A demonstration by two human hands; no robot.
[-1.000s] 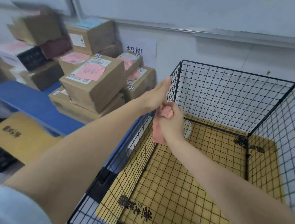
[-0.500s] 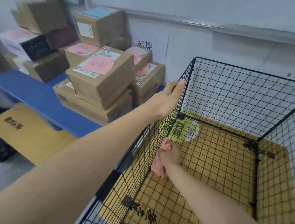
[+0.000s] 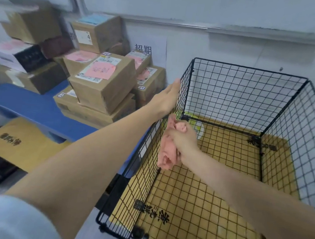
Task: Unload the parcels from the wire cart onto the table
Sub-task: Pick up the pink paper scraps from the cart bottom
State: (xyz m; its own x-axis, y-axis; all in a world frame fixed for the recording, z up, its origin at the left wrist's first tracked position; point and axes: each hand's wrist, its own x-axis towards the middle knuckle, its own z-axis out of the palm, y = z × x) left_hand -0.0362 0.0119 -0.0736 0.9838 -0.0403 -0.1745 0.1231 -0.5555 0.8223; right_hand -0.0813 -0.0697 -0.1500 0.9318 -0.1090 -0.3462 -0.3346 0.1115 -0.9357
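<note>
right grip (image 3: 182, 140) holds pink wad (image 3: 166, 157) inside wire cart (image 3: 248, 68).

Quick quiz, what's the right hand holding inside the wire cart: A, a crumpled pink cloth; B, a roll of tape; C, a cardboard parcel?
A: the right hand grips a crumpled pink cloth just inside the left wall of the wire cart.

Leftmost parcels (image 3: 33, 22) are blurred; wire cart (image 3: 245, 94) is cropped.

Head view looks down, close, into wire cart (image 3: 244, 102).
</note>
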